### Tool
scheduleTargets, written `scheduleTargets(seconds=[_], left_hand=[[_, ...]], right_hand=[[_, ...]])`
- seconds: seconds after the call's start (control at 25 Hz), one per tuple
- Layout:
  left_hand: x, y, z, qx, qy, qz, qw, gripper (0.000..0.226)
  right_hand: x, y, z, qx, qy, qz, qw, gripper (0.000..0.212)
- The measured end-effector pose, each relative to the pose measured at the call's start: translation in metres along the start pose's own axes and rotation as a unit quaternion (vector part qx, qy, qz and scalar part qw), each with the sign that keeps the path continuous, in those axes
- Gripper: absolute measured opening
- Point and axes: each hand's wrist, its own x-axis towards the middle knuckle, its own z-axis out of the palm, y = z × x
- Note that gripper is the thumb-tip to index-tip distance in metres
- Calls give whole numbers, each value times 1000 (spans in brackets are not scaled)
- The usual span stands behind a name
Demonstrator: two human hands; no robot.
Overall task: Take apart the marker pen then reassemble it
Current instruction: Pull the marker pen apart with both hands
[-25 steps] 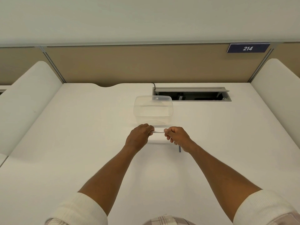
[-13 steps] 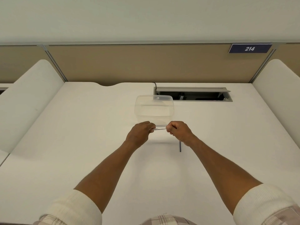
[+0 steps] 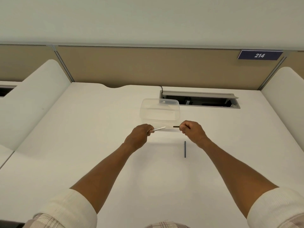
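A: Head view, left to right: the left hand [image 3: 139, 135] pinches the white barrel [image 3: 158, 129] of the marker, its free end pointing right. Across a clear gap, the right hand [image 3: 191, 131] has its fingers curled round a short dark piece [image 3: 176, 126], only the tip showing.

B: Half a second ago those were joined?

A: Yes. Then both hands met on one unbroken pen, held level just this side of the clear container [image 3: 159, 111]. Now the hands have drawn apart and the pen is in two. I judge the take-apart stage is well along.

B: And the dark stick on the bench [image 3: 82, 145]?

A: The thin dark rod [image 3: 185, 149] lies near the right wrist, touching neither hand. It has not moved. Probably a part already removed, though I cannot tell which.

B: Count them.

A: Two hands, each with its grip closed on a part. Three pen pieces in sight: one white barrel, one dark piece, one rod. One container, which looks empty. One open cable hatch [image 3: 199, 99] behind it, and one sign reading 214 [image 3: 259, 55].
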Motion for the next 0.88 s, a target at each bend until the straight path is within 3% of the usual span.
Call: scheduleTargets(seconds=[0.24,0.48,0.88], left_hand=[[-5,-3,-6,28,9,-10,1000,24],[-16,-11,6,38,4,-35,999,11],[-25,-23,13,55,5,-80,995,10]], right_hand=[[-4,-2,10,39,10,38,998,10],[-14,0,38,-41,10,99,994,20],[-39,14,87,-124,70,167,976,8]])
